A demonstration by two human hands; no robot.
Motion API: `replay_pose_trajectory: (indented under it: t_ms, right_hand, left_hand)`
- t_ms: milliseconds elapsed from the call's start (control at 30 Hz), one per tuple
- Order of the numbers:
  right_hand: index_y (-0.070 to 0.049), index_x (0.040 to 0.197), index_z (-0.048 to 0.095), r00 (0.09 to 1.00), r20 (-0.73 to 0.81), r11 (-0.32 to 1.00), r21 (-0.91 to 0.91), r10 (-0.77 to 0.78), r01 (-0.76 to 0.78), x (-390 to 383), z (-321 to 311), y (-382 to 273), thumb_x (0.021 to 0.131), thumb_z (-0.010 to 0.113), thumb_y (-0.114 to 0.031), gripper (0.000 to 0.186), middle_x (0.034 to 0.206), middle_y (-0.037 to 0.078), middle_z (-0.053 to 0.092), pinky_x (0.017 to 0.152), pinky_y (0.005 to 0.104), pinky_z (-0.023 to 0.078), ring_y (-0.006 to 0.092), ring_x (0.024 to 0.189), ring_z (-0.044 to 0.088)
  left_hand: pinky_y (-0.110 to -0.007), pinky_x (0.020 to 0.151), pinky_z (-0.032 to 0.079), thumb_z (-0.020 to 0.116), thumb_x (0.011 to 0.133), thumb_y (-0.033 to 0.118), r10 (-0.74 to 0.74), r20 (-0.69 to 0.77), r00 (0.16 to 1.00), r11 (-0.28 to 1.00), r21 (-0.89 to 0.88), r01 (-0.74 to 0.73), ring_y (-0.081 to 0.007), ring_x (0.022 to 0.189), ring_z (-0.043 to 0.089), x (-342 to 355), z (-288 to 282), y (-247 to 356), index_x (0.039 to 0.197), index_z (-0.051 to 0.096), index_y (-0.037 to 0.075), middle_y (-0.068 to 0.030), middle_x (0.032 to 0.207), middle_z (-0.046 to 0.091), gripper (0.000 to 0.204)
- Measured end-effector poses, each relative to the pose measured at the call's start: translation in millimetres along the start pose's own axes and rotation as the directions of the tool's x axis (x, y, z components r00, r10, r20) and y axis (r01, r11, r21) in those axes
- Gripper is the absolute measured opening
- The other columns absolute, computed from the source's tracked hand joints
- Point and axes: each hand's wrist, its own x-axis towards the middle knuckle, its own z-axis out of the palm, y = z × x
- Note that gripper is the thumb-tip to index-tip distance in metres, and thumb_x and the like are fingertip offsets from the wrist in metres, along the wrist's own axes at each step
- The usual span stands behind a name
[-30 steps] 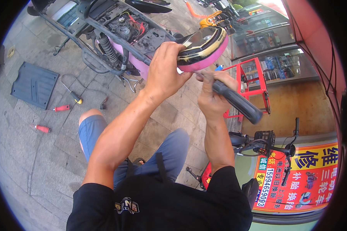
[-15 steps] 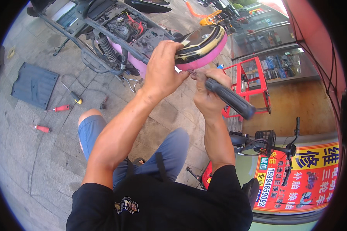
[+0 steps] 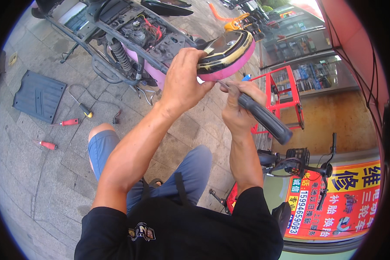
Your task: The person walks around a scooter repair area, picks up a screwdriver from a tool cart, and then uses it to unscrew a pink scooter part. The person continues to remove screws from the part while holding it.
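Observation:
My left hand (image 3: 183, 80) is closed on the near left edge of a rounded scooter part (image 3: 229, 65). That part has a dark face, a cream band and a pink rim. My right hand (image 3: 242, 102) grips a screwdriver (image 3: 266, 119) by the lower end of its thick black handle, which slants down to the right. Its thin shaft points up-left to the underside of the pink rim, near my left thumb. Whether the tip touches the rim I cannot tell.
A stripped scooter frame (image 3: 149, 41) with exposed wiring stands ahead on paving. Left lie a dark panel (image 3: 39, 96), a yellow-and-black screwdriver (image 3: 86, 110) and two red-handled screwdrivers (image 3: 70, 122). To the right are a red metal rack (image 3: 295, 97) and a bike with a basket (image 3: 297, 157).
My right hand and the screwdriver have shifted slightly right and down, and more of the shaft shows. My left hand keeps its hold, the scooter part almost in place.

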Motion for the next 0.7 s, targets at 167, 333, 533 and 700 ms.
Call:
replay_pose_trajectory:
  t_ms: [167, 333, 533, 700]
  right_hand:
    - [-0.003, 0.109, 0.042, 0.997, -0.073, 0.998, 0.056, -0.031, 0.035, 1.0, -2.1, 2.4, 0.092, 0.065, 0.002, 0.029, 0.09, 0.016, 0.063, 0.062, 0.0318, 0.058, 0.0223, 0.072, 0.068]
    - [-0.003, 0.108, 0.042, 0.997, -0.062, 0.999, 0.032, -0.042, 0.044, 1.8, -2.0, 4.3, 0.092, 0.065, 0.002, 0.029, 0.088, 0.016, 0.064, 0.062, 0.0312, 0.058, 0.0222, 0.071, 0.068]
    - [-0.003, 0.106, 0.044, 0.997, -0.065, 0.999, 0.003, -0.053, 0.053, 1.0, -0.5, 2.9, 0.092, 0.066, 0.002, 0.027, 0.086, 0.016, 0.065, 0.062, 0.0306, 0.057, 0.0219, 0.069, 0.068]
    - [-0.003, 0.107, 0.044, 0.999, -0.038, 0.999, -0.01, -0.032, 0.031, 2.6, -3.4, 4.4, 0.092, 0.064, 0.004, 0.026, 0.086, 0.016, 0.065, 0.062, 0.0301, 0.057, 0.0214, 0.069, 0.068]
  left_hand:
    - [-0.037, 0.085, 0.053, 0.083, 0.062, 0.004, 0.001, -0.005, 1.0, 1.0, -0.003, -0.001, -0.0319, 0.102, 0.061, 0.1, 0.7, 0.0, 0.114, 0.057, 0.001, -0.0149, 0.112, 0.059, 0.058]
    - [-0.037, 0.085, 0.053, 0.083, 0.064, 0.004, 0.016, -0.02, 1.0, 1.0, 0.022, -0.015, -0.032, 0.102, 0.061, -0.1, 0.5, 1.0, 0.114, 0.057, 0.001, -0.0151, 0.112, 0.059, 0.057]
    - [-0.037, 0.086, 0.053, 0.083, 0.063, 0.003, -0.01, 0.005, 1.0, 1.0, 0.007, 0.01, -0.0319, 0.102, 0.061, 0.2, -0.5, 0.3, 0.114, 0.057, 0.001, -0.0149, 0.113, 0.058, 0.058]
    - [-0.036, 0.086, 0.053, 0.084, 0.063, 0.003, -0.005, -0.006, 1.0, 1.0, 0.014, 0.006, -0.0313, 0.102, 0.062, 0.4, 0.8, 0.9, 0.115, 0.057, 0.001, -0.0144, 0.113, 0.058, 0.059]
